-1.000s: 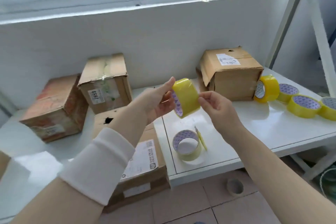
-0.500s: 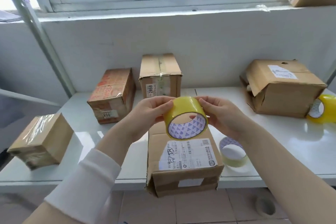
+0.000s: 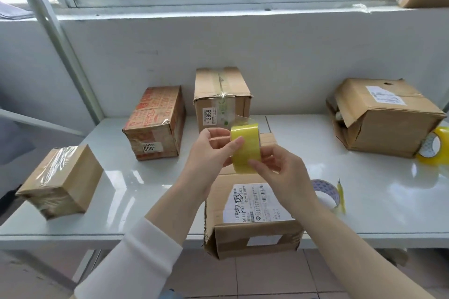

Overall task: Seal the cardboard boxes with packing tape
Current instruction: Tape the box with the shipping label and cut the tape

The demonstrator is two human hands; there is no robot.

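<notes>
I hold a yellow packing tape roll [image 3: 245, 147] edge-on over the near cardboard box [image 3: 250, 226], which bears a white shipping label and overhangs the table's front edge. My left hand [image 3: 209, 150] grips the roll from the left with the thumb across its band. My right hand [image 3: 281, 172] holds it from below and the right. A short clear tape end sticks up from the top of the roll.
On the white table [image 3: 136, 187] stand a taped box [image 3: 60, 182] at left, a red-printed box [image 3: 155, 124], a box labelled 2859 [image 3: 221, 97] and a half-open box [image 3: 384, 116] at right. A nearly spent roll [image 3: 326, 193] and another yellow roll [image 3: 435, 148] lie nearby.
The view swung left and steadied over the near box. The roll turned from showing its core to edge-on, and a loose tape end now stands up from it.
</notes>
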